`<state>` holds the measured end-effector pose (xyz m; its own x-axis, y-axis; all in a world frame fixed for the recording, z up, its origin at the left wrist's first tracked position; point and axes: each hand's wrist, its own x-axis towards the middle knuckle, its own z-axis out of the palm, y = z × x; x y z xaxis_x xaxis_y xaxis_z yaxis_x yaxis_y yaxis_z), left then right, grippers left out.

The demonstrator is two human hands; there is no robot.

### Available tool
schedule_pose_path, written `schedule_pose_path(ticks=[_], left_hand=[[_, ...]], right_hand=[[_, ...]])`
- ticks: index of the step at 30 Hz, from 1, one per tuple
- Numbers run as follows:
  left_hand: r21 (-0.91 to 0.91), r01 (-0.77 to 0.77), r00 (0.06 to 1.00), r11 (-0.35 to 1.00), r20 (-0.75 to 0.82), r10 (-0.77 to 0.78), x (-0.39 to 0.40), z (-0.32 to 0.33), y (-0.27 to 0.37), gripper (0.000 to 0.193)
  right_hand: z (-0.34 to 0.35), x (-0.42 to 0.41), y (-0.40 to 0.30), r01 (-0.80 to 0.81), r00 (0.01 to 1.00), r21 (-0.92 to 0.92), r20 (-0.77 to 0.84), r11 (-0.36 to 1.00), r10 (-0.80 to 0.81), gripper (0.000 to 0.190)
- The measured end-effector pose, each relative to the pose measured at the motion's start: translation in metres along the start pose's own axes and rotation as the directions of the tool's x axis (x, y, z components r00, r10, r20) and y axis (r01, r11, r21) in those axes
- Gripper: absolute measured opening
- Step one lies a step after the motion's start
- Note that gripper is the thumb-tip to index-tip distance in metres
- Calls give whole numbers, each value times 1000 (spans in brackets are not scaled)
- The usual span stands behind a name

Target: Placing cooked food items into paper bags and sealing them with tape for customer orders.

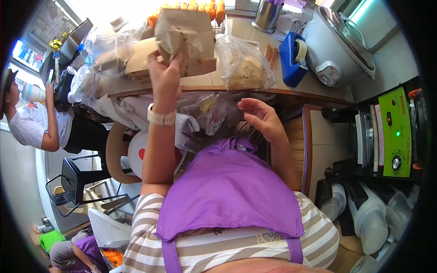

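My left hand (167, 75), with a pale watch on its wrist, pinches the lower edge of a brown paper bag (191, 34). The bag is creased and dark-stained, raised over the counter (191, 83). Behind it a larger tan paper piece or carton (140, 58) shows only in part. My right hand (261, 117) is in the air before the counter's front edge, fingers apart and nothing in it. Beyond that hand, a clear plastic bag (247, 70) with a stained brown paper package inside rests on the counter.
A blue tape dispenser (293, 61), a grey rice cooker (338, 44) and a steel utensil holder (268, 15) stand at the right. Orange fried food (211, 12) sits on a rack behind. A cup sealer (392, 133) and plastic cups (370, 221) are far right. People (36, 123) are at left.
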<state>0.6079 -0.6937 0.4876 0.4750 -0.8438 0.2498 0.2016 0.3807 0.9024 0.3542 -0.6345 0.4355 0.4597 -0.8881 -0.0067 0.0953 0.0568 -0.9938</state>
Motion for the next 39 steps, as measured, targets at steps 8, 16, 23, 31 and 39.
schedule_pose_path(ticks=[8, 16, 23, 31, 39], left_hand=[[-135, 289, 875, 948, 438, -204, -89, 71, 41, 36], [452, -559, 760, 695, 615, 211, -69, 80, -24, 36], [665, -716, 665, 214, 556, 498, -29, 53, -73, 43], [660, -602, 791, 449, 569, 224, -35, 22, -44, 59], [609, -708, 704, 356, 646, 296, -64, 2, -44, 64]], right_hand=[[17, 21, -3, 374, 874, 723, -66, 581, -481, 68], [-45, -9, 9, 490, 870, 654, -408, 576, -277, 46], [-74, -24, 41, 328, 926, 604, -360, 726, -119, 50], [-50, 12, 69, -138, 986, 880, 166, 454, -22, 53], [-44, 86, 44, -190, 975, 833, 223, 519, -2, 48]])
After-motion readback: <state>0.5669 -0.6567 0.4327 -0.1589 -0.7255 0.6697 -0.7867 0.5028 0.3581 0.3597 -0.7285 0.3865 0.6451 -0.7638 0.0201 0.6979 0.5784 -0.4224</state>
